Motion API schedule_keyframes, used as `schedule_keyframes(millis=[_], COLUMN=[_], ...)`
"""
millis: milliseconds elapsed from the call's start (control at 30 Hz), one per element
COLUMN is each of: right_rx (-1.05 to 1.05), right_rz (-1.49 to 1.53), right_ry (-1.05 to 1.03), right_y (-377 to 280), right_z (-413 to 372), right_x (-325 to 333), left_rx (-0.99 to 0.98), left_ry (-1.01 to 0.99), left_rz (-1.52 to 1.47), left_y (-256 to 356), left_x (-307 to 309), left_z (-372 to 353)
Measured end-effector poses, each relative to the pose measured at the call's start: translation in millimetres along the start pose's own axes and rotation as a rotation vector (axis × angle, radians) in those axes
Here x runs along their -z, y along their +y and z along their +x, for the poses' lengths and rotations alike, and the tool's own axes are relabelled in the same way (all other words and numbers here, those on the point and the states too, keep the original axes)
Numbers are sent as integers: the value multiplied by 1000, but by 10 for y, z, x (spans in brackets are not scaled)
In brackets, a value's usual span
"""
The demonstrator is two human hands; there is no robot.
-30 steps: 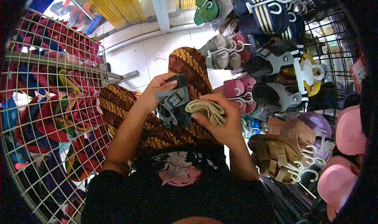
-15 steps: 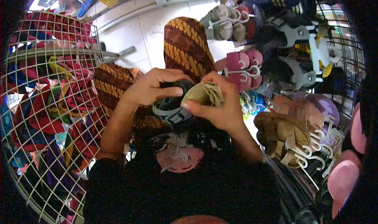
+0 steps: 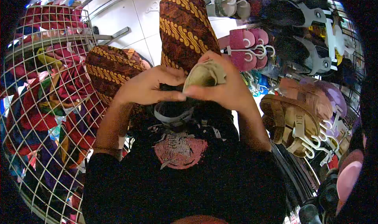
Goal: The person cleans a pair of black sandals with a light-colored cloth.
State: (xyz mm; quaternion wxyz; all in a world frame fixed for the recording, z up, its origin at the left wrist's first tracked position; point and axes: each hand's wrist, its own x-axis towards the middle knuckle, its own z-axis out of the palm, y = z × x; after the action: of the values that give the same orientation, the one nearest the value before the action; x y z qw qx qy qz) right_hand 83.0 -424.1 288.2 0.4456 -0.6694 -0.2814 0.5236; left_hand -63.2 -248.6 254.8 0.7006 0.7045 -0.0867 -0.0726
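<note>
Crumpled beige paper (image 3: 204, 74), rolled into a hollow bundle, is held by my right hand (image 3: 226, 90) with the thumb at its lower left edge. Beside it, my left hand (image 3: 149, 86) curls its thumb and fingers round the upper part of a black sandal. The grey strap of this black sandal (image 3: 173, 117) shows below my hands, over my lap; its dark body blends with my black shirt (image 3: 181, 192). Both thumb tips nearly meet at the paper's edge.
A wire mesh basket (image 3: 51, 39) of colourful fabric stands at the left. Pink sandals (image 3: 242, 47), brown sandals (image 3: 295, 119) and black sandals (image 3: 315, 15) hang on white hangers at the right. My patterned trouser legs (image 3: 185, 27) extend over the tiled floor (image 3: 122, 17).
The camera view has tilted, so knees and floor sit higher. The grey strap shows slightly lower below my hands, and my left thumb is closer to the paper. The paper's opening is now more visible.
</note>
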Motion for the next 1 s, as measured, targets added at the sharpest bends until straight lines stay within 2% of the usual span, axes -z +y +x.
schedule_keyframes(millis=[133,233,267,367,400,467,500,633,733,933,1000], right_rx=[-39,65,17,325,123,390,525,460,447,435,471], right_rz=[-183,-142,-8,-449,-256,-416,-495,-541,-469,-555,-623], right_ry=[2,127,18,-206,-208,-237,-250,-373,-410,-426,-347], right_y=[22,-284,-285,-358,-380,-387,-386,-459,-411,-523,-482], right_z=[70,10,1,-107,-155,-118,-103,-166,-164,-200,-172], right_x=[186,401,492,623,523,456,453,467,436,423,330], left_rx=[82,84,109,156,103,0,17,4,11,3,-34], left_ry=[27,146,167,85,70,43,34,48,48,-1,29], left_rz=[119,-43,-61,-20,-9,7,43,119,133,164,125], left_y=[75,80,106,181,200,239,294,418,479,487,484], left_x=[-87,-132,-132,-105,-105,-124,-131,-238,-269,-248,-288], left_z=[24,-15,-31,-41,-20,17,15,13,10,13,53])
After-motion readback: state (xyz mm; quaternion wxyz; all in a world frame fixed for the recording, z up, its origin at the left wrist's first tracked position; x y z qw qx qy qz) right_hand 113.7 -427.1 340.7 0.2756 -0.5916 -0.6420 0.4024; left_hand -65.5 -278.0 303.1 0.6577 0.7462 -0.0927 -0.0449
